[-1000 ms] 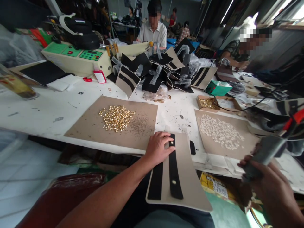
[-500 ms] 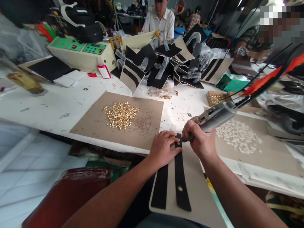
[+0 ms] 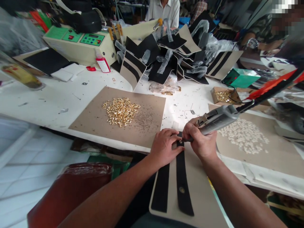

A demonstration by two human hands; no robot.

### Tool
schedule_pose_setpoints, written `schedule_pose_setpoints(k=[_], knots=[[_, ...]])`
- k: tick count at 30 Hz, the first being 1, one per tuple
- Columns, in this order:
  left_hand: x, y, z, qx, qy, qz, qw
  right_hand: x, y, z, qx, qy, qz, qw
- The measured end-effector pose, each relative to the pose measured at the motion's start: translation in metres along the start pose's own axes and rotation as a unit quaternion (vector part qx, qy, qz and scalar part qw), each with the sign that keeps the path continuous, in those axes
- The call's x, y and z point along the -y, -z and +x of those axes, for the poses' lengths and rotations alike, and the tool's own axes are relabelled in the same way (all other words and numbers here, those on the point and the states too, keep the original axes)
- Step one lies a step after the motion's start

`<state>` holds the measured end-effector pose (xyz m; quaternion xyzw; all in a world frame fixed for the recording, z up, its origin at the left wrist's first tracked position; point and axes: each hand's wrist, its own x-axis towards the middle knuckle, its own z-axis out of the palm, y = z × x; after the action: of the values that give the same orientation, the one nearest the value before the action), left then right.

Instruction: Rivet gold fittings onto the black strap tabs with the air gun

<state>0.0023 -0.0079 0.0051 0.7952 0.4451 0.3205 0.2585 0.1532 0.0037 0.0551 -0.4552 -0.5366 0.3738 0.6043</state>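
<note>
My right hand (image 3: pixel 201 137) is wrapped round a grey lever-type power screwdriver (image 3: pixel 219 118), held slanting, its nose low by a small round metal fitting (image 3: pixel 181 142). That fitting sits on a black strap (image 3: pixel 184 180) on a beige panel (image 3: pixel 199 193), which reaches from the table edge towards my lap. My left hand (image 3: pixel 163 145) holds the strap's far end, thumb and fingers on either side of the fitting. Lower on the strap is a second round metal fitting (image 3: pixel 181 190). A wider black band (image 3: pixel 161 186) runs alongside. The screwdriver's tip is hidden by my fingers.
Gold metal pieces (image 3: pixel 122 111) are heaped on a brown board (image 3: pixel 95 110) at left. Small pale pieces (image 3: pixel 243 136) lie on another board at right. Behind are a small box (image 3: pixel 224 95), stacked panels (image 3: pixel 163 68) and a control machine (image 3: pixel 104 52). People sit opposite.
The view has tilted down slightly. The screwdriver's nose has come closer to the fitting between my left fingers. Both hands keep their holds.
</note>
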Motion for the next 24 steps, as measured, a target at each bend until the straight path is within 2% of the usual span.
schedule_pose_setpoints(k=[12, 24], knots=[[-0.0022, 0.0021, 0.0012, 0.012, -0.001, 0.006, 1.0, -0.0018, 0.0014, 0.0013, 0.035, -0.007, 0.0, 0.999], [-0.006, 0.0044, 0.0004, 0.015, 0.025, -0.006, 1.0, -0.0044, -0.0007, 0.0006, 0.129, -0.024, 0.037, 0.991]])
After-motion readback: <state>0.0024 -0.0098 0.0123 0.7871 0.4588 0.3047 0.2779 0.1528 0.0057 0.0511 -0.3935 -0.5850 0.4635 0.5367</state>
